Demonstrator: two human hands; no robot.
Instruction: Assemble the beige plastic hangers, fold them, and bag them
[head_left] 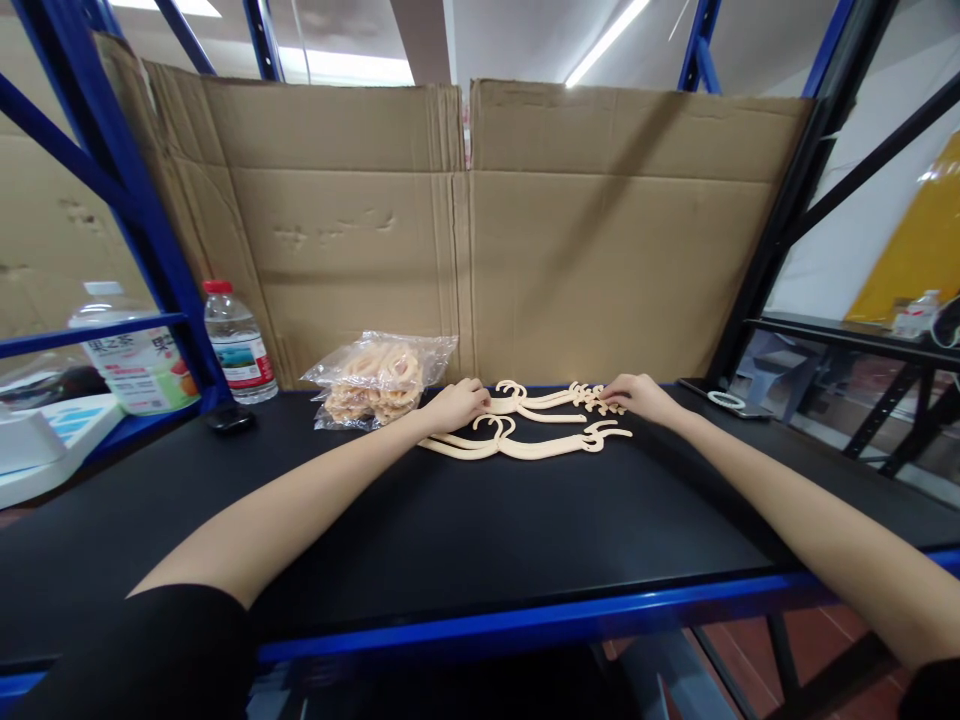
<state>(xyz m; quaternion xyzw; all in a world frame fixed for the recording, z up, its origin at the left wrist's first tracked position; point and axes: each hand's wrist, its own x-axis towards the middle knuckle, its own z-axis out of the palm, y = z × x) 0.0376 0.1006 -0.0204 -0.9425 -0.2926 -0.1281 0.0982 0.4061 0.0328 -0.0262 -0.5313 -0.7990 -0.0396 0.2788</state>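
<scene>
You are reaching both arms out long and nearly straight across the black desk [450, 540], and you are working at its back edge, just in front of the cardboard [600, 260]. By the look of it, you are squaring up cream plastic hangers lying flat. The far hangers [551, 400] are lying between your hands, and the near hangers [525, 443] are lying just in front of them, almost touching.

Your left hand [457, 403] is lying knuckles-up with its fingers curled at the hook end of the far hangers. I cannot tell whether it is actually pinching them or only pressing. Your right hand [637, 395] is lying flatter, fingers stretched out and loosely spread, with its tips resting on the clip end and nothing closed in it.

Any next move is calling for an even push from both ends, so the thin pieces are sliding together rather than skewing or riding over each other. It is also calling for care at the left, because the clear bag [382, 378] of more hangers is sitting just beside your left wrist.
</scene>
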